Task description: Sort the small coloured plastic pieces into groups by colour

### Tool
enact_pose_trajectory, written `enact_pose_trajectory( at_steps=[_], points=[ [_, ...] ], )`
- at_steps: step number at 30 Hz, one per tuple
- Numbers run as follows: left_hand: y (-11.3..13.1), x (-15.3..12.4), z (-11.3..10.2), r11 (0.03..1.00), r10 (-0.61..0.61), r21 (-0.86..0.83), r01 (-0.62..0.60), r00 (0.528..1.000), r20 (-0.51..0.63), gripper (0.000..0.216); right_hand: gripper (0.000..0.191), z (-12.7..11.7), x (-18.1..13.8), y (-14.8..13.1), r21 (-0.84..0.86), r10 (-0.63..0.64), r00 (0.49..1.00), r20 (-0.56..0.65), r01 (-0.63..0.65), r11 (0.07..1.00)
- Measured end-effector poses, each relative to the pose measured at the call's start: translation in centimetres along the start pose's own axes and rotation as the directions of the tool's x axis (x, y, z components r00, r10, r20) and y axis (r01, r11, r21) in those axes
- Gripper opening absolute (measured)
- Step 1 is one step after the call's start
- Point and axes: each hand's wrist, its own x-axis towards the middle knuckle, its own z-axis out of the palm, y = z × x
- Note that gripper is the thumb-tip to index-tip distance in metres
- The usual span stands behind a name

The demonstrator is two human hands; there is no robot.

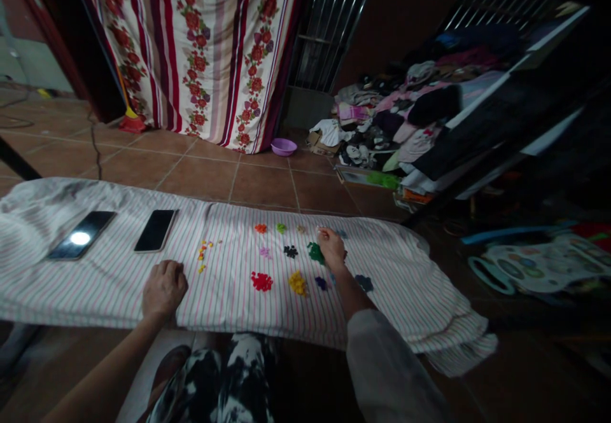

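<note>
My right hand [331, 247] reaches over the cloth, fingers pinched, beside a dark green pile of small pieces [315, 252]. A speck of white shows at its fingertips; whether it is held is unclear. My left hand [165, 286] rests on the cloth with fingers curled under, their tips hidden. Near it lie scattered yellow and orange pieces [201, 256]. Small piles sorted by colour sit between the hands: orange [260, 228], light green [280, 228], beige [300, 229], pink [265, 253], black [291, 252], red [261, 281], yellow [297, 283] and dark blue [321, 282].
A striped cloth [219, 296] covers the low surface. Two phones lie at its left, one with a bright reflection [88, 235], one dark [155, 231]. Grey-blue pieces [364, 282] sit right of my forearm. Beyond are a purple basin [284, 147] and heaped clothes [396, 111].
</note>
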Motion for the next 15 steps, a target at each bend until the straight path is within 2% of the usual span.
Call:
enact_pose_trajectory(
  at_steps=[5,10,15],
  points=[
    [0.1,0.0,-0.1,1.000,-0.011,0.018,0.010,1.000,0.013,0.016,0.033,-0.5,2.1,2.9,-0.112,0.071,0.997,-0.013,-0.072,0.991],
    [0.1,0.0,0.1,1.000,-0.017,0.022,0.017,1.000,0.015,0.016,0.030,-0.1,3.5,3.4,-0.107,0.102,0.995,-0.010,-0.103,0.989],
    [0.0,0.0,0.2,1.000,-0.012,0.023,0.012,1.000,0.015,0.016,0.031,0.4,4.3,3.6,-0.083,0.053,0.999,-0.011,-0.054,0.995]
  ],
)
